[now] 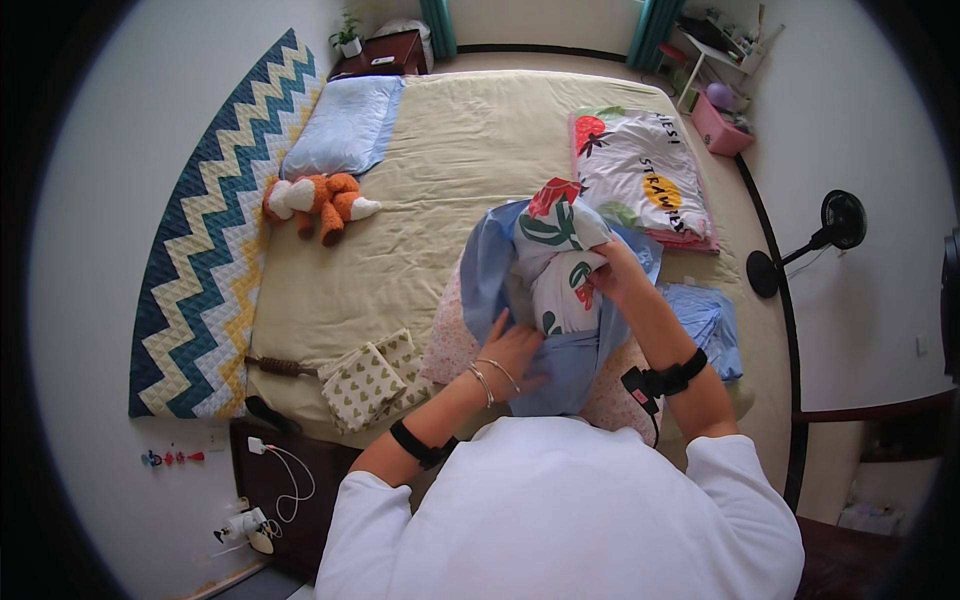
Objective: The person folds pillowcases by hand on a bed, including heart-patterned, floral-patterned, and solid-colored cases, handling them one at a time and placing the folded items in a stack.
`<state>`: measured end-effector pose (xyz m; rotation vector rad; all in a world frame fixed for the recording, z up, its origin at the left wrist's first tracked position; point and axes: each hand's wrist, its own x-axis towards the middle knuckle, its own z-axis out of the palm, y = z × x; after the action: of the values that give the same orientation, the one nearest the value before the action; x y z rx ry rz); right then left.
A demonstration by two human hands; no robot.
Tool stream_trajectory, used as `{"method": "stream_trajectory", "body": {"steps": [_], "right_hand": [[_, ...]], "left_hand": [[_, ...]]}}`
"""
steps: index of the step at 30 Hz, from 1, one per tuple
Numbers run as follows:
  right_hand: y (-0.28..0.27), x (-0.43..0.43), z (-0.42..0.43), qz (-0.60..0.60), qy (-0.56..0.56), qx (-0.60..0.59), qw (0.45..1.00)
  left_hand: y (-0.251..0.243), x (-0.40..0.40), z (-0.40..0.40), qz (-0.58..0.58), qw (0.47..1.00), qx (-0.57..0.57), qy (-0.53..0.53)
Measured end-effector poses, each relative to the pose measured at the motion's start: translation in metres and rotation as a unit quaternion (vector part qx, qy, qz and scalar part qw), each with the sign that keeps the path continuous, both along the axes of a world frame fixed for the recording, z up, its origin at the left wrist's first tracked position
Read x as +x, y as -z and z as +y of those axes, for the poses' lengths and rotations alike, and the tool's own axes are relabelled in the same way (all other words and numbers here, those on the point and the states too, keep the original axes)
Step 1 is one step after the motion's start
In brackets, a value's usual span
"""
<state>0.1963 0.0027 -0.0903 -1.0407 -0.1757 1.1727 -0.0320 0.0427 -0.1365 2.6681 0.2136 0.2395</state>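
My right hand (pixel 611 271) grips a bunched white cloth with a green and red print (pixel 568 294). This printed cloth sits inside a blue fabric cover (pixel 484 255), which spreads around it on both sides. At the cover's lower left, my left hand (pixel 511 351) rests against the blue fabric with its fingers apart. Part of that hand is blurred, and some fingertips are hard to make out. Beneath the bundle lies a pink floral cloth or pillow (pixel 452 330), mostly hidden by the blue cover and my arms.
The bed (pixel 420 277) carries a folded strawberry-print cover (pixel 637 172), folded blue cloth (pixel 705 322), a heart-print cloth (pixel 367 382), a fox plush (pixel 319 199) and a blue pillow (pixel 349 124). A zigzag quilt (pixel 217 247) hangs left. A black fan (pixel 814 240) stands right.
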Motion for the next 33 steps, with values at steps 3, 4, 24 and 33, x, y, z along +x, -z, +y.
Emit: {"method": "stream_trajectory", "body": {"steps": [3,4,24,33], "right_hand": [[-0.003,0.021,0.008,-0.007,0.039,0.012,0.999],[-0.008,0.036,0.007,-0.005,0.049,-0.001,0.999],[-0.138,0.07,-0.003,-0.156,0.103,0.204,0.961],[-0.116,0.065,-0.104,-0.149,0.056,0.08,0.984]], "left_hand": [[0.067,0.0,-0.031,-0.014,0.967,0.079,0.243],[0.069,0.0,-0.034,-0.014,0.965,0.079,0.248],[0.057,0.006,0.088,-0.239,0.638,-0.678,-0.274],[0.097,-0.052,0.15,-0.454,0.592,-0.541,-0.388]]}}
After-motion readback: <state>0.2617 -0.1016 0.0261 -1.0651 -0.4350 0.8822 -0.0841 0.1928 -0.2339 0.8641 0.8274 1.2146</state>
